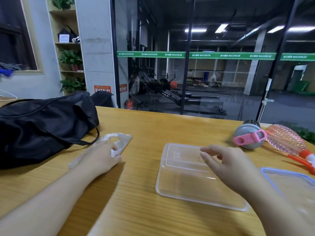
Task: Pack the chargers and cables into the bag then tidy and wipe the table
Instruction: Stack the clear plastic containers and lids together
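Note:
A black fabric bag (42,126) lies slumped on the left of the wooden table (144,128), one strap trailing toward the middle. My left hand (102,155) rests palm-down on a clear ribbed plastic piece (119,140) beside the bag. My right hand (228,162) hovers with its fingers curled over the far right edge of a clear rectangular container (185,178); whether it touches the rim is unclear. No chargers or cables show on the table.
A grey bottle with a pink strap (248,137) lies at the right, next to a pink ribbed bottle with a red-and-white end (288,142). A blue-rimmed clear lid (289,183) sits at the right edge. Glass wall beyond the table's far edge.

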The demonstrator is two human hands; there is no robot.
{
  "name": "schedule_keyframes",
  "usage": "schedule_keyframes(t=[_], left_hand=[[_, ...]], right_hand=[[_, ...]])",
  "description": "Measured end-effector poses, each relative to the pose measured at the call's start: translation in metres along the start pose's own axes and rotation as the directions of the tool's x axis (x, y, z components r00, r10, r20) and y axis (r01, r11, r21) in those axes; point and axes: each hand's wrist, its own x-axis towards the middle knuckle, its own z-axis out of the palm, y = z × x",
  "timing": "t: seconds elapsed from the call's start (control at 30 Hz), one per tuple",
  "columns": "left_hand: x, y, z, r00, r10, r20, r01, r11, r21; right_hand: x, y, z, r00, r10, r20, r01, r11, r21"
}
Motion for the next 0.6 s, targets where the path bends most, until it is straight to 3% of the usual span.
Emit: schedule_keyframes(t=[0.07, 0.5, 0.6], left_hand=[[0.004, 0.000, 0.007, 1.000, -0.002, -0.013, 0.003, 0.995, 0.098], [0.010, -0.008, -0.004, 0.986, -0.148, -0.081, 0.166, 0.935, 0.314], [0.006, 0.019, -0.009, 0.989, -0.091, -0.119, 0.117, 0.965, 0.234]], right_hand=[[0.000, 0.000, 0.000, 1.000, 0.000, -0.002, 0.000, 1.000, 0.005], [0.002, 0.003, 0.002, 1.000, -0.013, -0.002, 0.013, 1.000, -0.019], [0.002, 0.003, 0.002, 1.000, -0.010, -0.016, 0.010, 1.000, -0.013]])
